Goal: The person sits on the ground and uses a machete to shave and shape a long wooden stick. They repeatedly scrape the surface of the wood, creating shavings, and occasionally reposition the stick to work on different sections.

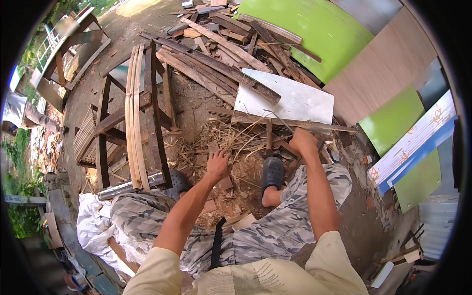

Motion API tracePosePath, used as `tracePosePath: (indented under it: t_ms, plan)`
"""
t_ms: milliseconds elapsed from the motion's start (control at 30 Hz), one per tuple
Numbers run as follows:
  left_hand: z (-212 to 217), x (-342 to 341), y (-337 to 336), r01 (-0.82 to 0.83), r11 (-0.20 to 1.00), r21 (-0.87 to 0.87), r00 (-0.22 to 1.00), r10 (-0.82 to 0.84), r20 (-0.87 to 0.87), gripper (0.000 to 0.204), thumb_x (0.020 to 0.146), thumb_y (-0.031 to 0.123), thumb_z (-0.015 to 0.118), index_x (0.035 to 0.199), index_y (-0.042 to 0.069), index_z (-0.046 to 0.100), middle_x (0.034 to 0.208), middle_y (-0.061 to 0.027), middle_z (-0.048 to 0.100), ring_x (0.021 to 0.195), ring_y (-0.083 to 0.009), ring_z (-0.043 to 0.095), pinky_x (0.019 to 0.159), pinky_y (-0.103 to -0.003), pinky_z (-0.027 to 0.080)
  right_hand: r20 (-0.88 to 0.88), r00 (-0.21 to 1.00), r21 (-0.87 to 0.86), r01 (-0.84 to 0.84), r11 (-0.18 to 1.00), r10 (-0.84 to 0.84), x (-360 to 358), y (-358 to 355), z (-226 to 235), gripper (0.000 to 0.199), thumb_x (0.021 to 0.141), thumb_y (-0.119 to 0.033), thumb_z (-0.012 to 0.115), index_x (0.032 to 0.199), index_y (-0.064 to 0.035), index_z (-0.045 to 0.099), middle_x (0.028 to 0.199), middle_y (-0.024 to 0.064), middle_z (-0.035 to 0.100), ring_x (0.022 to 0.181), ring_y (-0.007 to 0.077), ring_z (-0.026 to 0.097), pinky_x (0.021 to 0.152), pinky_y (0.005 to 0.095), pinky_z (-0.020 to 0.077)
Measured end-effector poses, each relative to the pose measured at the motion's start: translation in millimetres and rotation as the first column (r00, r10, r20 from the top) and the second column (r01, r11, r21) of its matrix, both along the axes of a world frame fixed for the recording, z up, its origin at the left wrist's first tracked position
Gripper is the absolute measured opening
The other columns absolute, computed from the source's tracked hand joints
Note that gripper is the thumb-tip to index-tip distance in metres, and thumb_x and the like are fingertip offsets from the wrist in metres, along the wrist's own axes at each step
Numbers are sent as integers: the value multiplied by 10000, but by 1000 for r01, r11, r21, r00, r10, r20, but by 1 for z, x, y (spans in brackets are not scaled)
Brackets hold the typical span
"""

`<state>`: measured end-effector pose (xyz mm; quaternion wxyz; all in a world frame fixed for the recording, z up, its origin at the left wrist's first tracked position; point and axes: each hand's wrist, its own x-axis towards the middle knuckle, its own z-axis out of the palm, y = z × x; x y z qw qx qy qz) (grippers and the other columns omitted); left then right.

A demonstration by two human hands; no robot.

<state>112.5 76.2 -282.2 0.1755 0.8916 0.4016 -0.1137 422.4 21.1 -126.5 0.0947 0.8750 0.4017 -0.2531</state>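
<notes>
Two hands work low: the left hand [218,164] spreads loose over splintered strips [241,137], the right hand [302,141] clenches a stick [295,124]; splinters could pierce skin.

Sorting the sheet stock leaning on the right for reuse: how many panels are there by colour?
Bright green panels: 3
Plain brown board: 1
White board with blue edge: 1
White sheet on the wood scraps: 1
Total: 6
</notes>
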Motion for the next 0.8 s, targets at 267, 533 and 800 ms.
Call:
tracePosePath:
  t_ms: [267,533,800]
  plan:
    - [-40,3,-37,-115,970,-215,992,99,-84,584,926,382,548,1438,118,453,1450,-128,475,1361,-340,396,1123,-507,301,-100,992,-6,-74,997,73,-29,-5,-12,348,851,-143,601,1171,-11,628,1143,228,679,1083,388,657,892,480,541]
    - [-48,25,18,-212,973,-88,977,210,-30,537,898,358,589,1364,101,525,1389,-146,520,1299,-349,454,1100,-506,340,-138,981,29,-135,990,138,-10,-21,10,326,818,-98,556,1123,7,597,990,275,684,970,420,664,845,489,532]
    - [-40,74,90,-120,991,59,988,114,101,559,896,324,618,1390,103,479,1429,-142,476,1318,-331,440,1075,-508,358,-191,976,-39,-114,993,105,-3,-48,58,357,822,-177,661,1159,-66,629,970,249,690,953,414,662,844,482,523]
